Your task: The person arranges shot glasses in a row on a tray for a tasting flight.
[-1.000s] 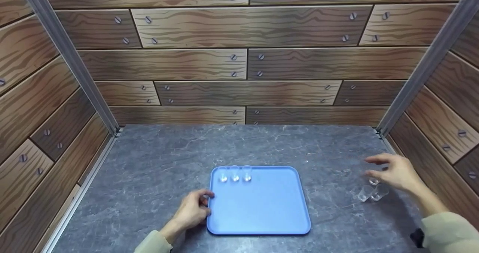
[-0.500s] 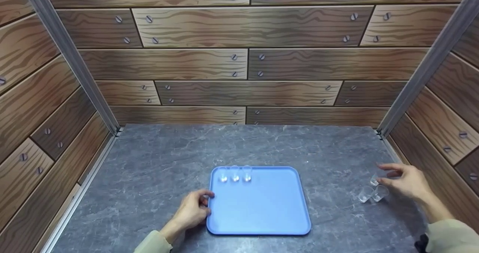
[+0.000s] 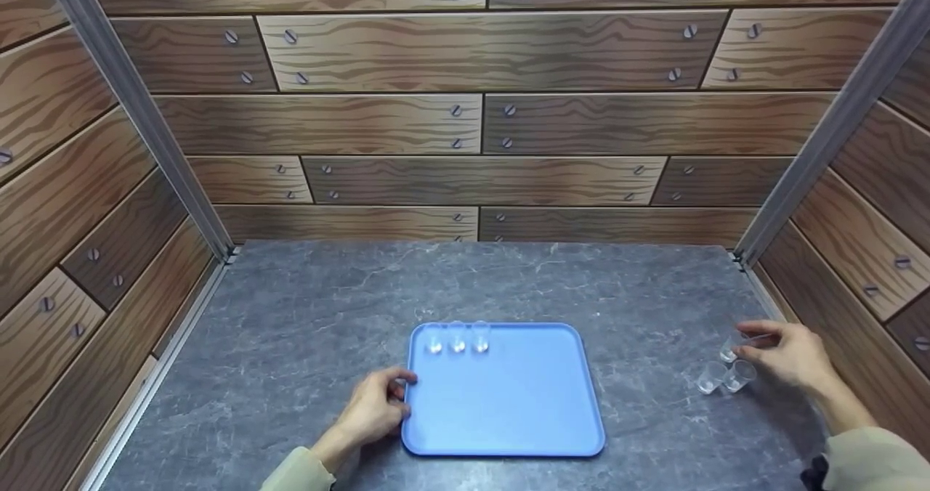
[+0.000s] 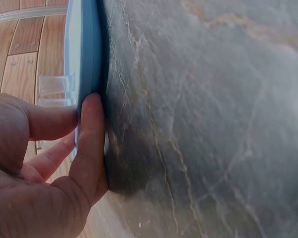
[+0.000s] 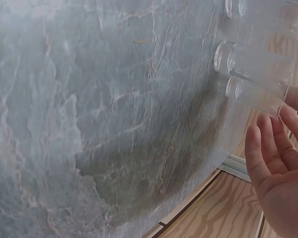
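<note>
Three small clear shot glasses stand in a row along the far left edge of a blue tray; the middle one is this shot glass. My left hand grips the tray's left rim, its thumb and fingers about the edge in the left wrist view. At the right, my right hand pinches a shot glass near its rim. The held glass appears upright at the table. Two more shot glasses stand side by side just in front of it.
The grey marbled table is enclosed by wood-patterned walls at the back and both sides. Metal posts rise at the far corners. The right hand works near the right wall.
My right hand has moved slightly right and down, and its fingers have closed on the farthest glass of the right-hand group. The left hand and the tray have stayed in place.
</note>
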The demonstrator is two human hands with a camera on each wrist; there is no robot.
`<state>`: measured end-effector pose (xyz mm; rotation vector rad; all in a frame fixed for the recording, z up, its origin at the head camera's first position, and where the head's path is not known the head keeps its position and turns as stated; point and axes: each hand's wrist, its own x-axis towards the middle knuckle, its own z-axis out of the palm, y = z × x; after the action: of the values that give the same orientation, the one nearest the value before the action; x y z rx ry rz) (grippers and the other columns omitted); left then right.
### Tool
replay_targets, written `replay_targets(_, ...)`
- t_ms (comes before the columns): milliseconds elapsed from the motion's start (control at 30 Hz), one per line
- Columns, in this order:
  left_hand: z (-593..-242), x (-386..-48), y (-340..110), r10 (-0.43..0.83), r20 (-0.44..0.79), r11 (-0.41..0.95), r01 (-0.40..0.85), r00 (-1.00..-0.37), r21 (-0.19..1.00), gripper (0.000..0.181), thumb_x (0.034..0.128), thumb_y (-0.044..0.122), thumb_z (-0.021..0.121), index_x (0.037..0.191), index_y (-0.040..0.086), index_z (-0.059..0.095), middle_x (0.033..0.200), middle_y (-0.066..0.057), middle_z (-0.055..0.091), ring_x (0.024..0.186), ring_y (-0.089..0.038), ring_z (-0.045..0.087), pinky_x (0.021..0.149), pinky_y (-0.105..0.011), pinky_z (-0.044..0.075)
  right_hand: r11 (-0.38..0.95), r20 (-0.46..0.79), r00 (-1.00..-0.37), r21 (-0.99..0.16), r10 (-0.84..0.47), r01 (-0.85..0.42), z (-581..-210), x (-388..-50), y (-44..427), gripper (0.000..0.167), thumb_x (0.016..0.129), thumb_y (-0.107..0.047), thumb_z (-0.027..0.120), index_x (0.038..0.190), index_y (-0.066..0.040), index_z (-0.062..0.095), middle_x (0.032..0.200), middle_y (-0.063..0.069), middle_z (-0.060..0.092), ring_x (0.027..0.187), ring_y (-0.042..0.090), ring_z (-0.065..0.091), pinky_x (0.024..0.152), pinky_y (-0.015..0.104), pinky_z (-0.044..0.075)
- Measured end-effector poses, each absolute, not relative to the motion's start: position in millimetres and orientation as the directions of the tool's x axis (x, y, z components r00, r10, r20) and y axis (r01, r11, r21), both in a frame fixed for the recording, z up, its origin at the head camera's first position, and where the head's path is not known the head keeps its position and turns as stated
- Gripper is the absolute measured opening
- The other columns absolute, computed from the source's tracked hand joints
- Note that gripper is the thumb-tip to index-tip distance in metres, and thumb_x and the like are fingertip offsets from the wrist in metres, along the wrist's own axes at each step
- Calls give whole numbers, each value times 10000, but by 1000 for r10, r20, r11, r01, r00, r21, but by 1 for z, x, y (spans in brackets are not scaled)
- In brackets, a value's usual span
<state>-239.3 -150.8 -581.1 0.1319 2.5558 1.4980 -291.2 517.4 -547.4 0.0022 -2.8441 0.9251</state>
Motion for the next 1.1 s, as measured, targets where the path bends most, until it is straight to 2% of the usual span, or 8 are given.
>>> replay_targets(333, -581, -240, -152, 186, -81, 512, 26, -979, 859, 494, 784, -104, 636, 1241, 35, 759, 962, -76, 643, 816, -153, 601, 601, -277, 610, 811, 152, -988, -583, 37, -59, -546, -290, 515, 432, 912, -96, 879, 1271, 115, 762, 1112, 312, 825, 774, -193, 607, 679, 63, 512)
replay_targets(533, -581, -240, -153, 186, -94, 503, 12, -978, 864, 474, 801, -104, 659, 1241, 39, 761, 971, -83, 639, 816, -163, 609, 584, -303, 635, 809, 196, -980, -579, 22, -97, -539, -293, 506, 405, 908, -79, 884, 1253, 103, 774, 1119, 327, 815, 796, -188, 596, 654, 90, 529)
replay_targets(733, -581, -240, -153, 186, -84, 511, 24, -979, 859, 471, 798, -109, 663, 1234, 37, 764, 956, -81, 642, 812, -163, 605, 578, -284, 615, 797, 266, -964, -580, -10, -168, -528, -299, 488, 370, 903, -53, 895, 1241, 64, 798, 1162, 316, 807, 850, -183, 608, 678, 72, 544)
replay_targets(1000, -581, -241, -152, 187, -97, 521, 15, -978, 854, 481, 795, -115, 655, 1240, 31, 762, 956, -76, 640, 812, -163, 612, 585, -281, 620, 717, 379, -921, -615, -96, -328, -521, -310, 452, 338, 859, 53, 888, 1183, 98, 800, 1100, 320, 783, 864, -132, 662, 741, 48, 581)
replay_targets(1033, -581, -240, -152, 187, -98, 516, 13, -978, 856, 482, 796, -117, 656, 1243, 29, 761, 958, -79, 641, 811, -164, 615, 583, -288, 627, 703, 390, -915, -622, -104, -344, -522, -311, 447, 337, 852, 62, 890, 1176, 99, 802, 1076, 258, 804, 865, -122, 671, 748, 51, 586)
replay_targets(1100, -581, -240, -152, 188, -99, 507, 10, -977, 862, 484, 800, -119, 657, 1251, 26, 759, 963, -86, 641, 810, -165, 617, 576, -300, 636, 688, 400, -909, -627, -117, -365, -522, -313, 436, 344, 846, 65, 892, 1178, 92, 805, 1077, 239, 809, 873, -112, 681, 759, 54, 591)
